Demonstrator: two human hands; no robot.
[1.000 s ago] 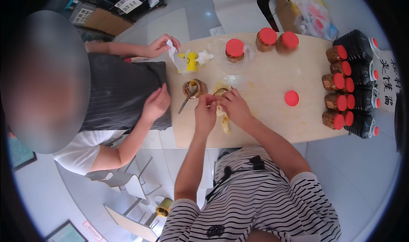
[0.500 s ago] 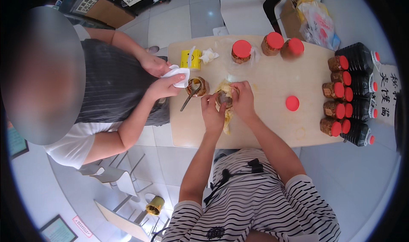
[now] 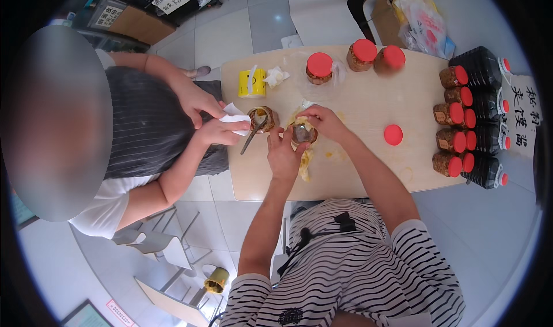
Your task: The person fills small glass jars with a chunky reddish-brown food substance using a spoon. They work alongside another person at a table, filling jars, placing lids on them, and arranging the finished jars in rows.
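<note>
A small glass jar (image 3: 304,134) without a lid stands on the table in front of me. My left hand (image 3: 283,157) is curled around its near left side, thumb and fingers against the glass. With bent fingers, my right hand (image 3: 325,122) pinches a crumpled, yellow-stained paper tissue (image 3: 300,121) at the jar's far rim. Another stained tissue strip (image 3: 306,165) lies at the jar's near side. Just left of my hands is a second open jar (image 3: 268,117) with dark chunky contents, and a spoon (image 3: 252,135) leans out of it. A loose red lid (image 3: 393,135) lies to the right.
At the left, a person in a striped apron holds a white tissue (image 3: 235,117). A yellow tissue pack (image 3: 252,83) and a crumpled tissue (image 3: 277,77) sit nearby. Red-lidded jars (image 3: 361,55) stand at the far edge; several more (image 3: 449,114) and dark bottles (image 3: 481,96) line the right.
My right hand has shifted from the jar's right side to its far rim with the tissue, uncovering more of the jar's mouth. The other person's hands have refolded their tissue.
</note>
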